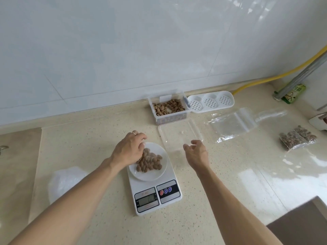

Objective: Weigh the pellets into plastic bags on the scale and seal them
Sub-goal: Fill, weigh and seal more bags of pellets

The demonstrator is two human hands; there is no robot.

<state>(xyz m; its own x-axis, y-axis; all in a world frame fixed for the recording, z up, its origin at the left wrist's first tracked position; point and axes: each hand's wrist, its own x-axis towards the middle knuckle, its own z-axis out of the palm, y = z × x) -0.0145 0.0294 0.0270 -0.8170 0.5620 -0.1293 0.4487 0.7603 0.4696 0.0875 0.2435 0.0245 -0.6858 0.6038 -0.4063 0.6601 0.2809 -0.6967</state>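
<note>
— What's where on my desk point(99, 218)?
— Scale point(154, 193) sits centre, a plate point(155, 174) of pellets point(150, 162) on it.
— Behind that?
— The tub point(169, 107) against the wall, its lid point(180, 135) just before it, a perforated tray point(210, 101) to its right.
— Farther right?
— I see empty bags point(235, 126), then filled bags point(297, 138) beyond.

The speckled beige bench point(99, 131) carries a white scale point(155, 195), a pellet tub point(169, 108), its lid point(178, 137), empty bags point(233, 124), two filled bags point(297, 138), a perforated white tray point(210, 101), and perhaps crumpled plastic point(65, 181).
</note>
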